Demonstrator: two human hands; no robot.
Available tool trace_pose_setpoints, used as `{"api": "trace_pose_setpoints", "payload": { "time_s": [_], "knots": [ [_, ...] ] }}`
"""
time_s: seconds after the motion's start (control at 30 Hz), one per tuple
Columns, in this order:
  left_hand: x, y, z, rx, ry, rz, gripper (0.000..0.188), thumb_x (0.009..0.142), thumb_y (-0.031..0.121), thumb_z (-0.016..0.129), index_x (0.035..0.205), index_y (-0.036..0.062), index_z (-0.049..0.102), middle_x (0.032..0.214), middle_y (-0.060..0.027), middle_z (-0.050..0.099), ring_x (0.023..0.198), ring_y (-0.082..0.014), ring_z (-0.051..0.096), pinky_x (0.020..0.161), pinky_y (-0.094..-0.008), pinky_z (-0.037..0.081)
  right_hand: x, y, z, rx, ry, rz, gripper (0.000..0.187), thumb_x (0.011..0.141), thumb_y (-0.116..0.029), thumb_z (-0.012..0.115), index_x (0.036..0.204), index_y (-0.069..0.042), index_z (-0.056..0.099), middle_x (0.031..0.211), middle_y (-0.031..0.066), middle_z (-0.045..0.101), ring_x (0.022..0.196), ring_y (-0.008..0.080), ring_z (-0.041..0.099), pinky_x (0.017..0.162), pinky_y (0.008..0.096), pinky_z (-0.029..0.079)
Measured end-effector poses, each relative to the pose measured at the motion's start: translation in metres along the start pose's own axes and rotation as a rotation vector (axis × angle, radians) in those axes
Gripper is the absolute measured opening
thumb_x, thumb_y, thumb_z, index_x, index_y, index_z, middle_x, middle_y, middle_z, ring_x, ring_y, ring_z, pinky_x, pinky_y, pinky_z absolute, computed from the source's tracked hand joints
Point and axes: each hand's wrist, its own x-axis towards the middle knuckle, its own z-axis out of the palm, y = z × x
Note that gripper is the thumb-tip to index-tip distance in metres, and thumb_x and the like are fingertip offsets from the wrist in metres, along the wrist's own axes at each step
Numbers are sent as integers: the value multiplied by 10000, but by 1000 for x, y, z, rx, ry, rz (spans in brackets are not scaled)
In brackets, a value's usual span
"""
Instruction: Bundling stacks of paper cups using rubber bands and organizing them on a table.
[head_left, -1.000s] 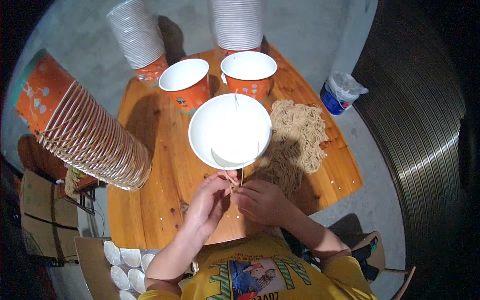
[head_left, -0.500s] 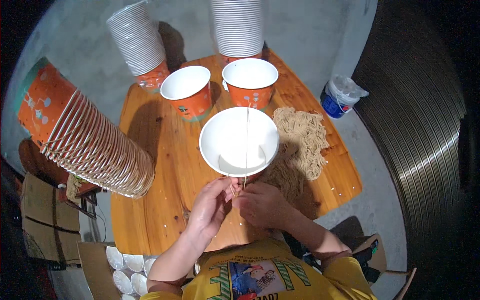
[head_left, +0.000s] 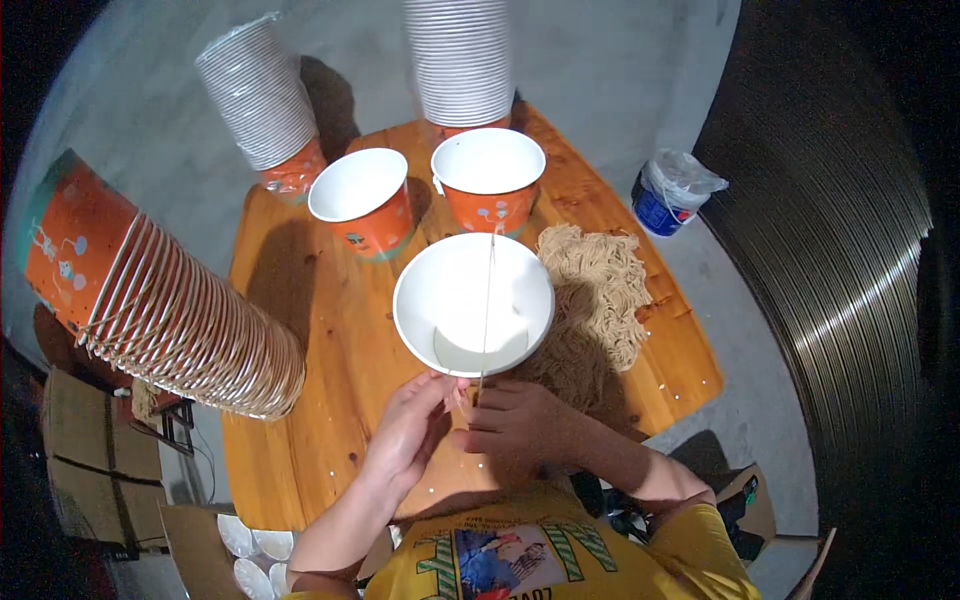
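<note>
A paper bucket (head_left: 420,300), white inside, stands in front of me. A thin tan string (head_left: 488,290) runs across its mouth from the far rim to the near rim. At the near rim my left hand (head_left: 408,425) is closed, pinching the string with thumb and fingertips. My right hand (head_left: 525,425) is closed beside it, its fingers curled at the string's near end; the exact grip is partly hidden. Right of the bucket lies a heap of tan string loops (head_left: 600,290). Two orange buckets with white insides, one left (head_left: 372,222) and one right (head_left: 490,205), stand behind.
A leaning stack of orange buckets wound with string (head_left: 200,310) occupies the left side. Two wrapped bucket stacks, one left (head_left: 260,95) and one right (head_left: 460,65), stand at the wooden table's (head_left: 330,400) far edge. A blue pail (head_left: 662,210) sits on the floor.
The view has shifted slightly, so the bucket and table appear lower. My right hand's fingers have straightened a little and spread near the string; my left hand keeps its pinch at the rim.
</note>
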Motion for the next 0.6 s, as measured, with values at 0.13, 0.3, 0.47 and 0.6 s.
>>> {"api": "trace_pose_setpoints", "payload": {
  "time_s": [0.13,0.3,0.47,0.6],
  "knots": [
    [0,3,-15,214,59,9,116,879,109,534,981,55,549,866,8,566,769,-73,501,723,-204,403,-2,-11,-37,26,-381,369,373,719,-200,604,1089,-161,581,892,32,585,807,200,593,688,327,504],
    [35,4,-49,571,222,571,225,800,-32,461,1004,55,498,921,-14,493,823,-97,468,808,-217,372,-9,2,-61,-95,-183,657,355,754,-145,653,1102,-124,589,861,89,595,775,249,605,646,346,515],
    [64,9,-62,658,8,609,582,713,-105,384,1272,53,368,1094,-49,500,925,-121,470,700,-242,435,-34,47,-41,-230,91,589,268,733,-72,677,990,-62,600,862,109,609,759,308,603,700,379,512],
    [38,28,-47,558,-260,590,644,810,23,545,1384,77,258,1317,-73,397,1244,-184,353,997,-314,339,-10,51,-55,106,304,792,211,782,-57,605,989,-99,599,814,51,608,745,173,600,665,306,494]
  ]
}}
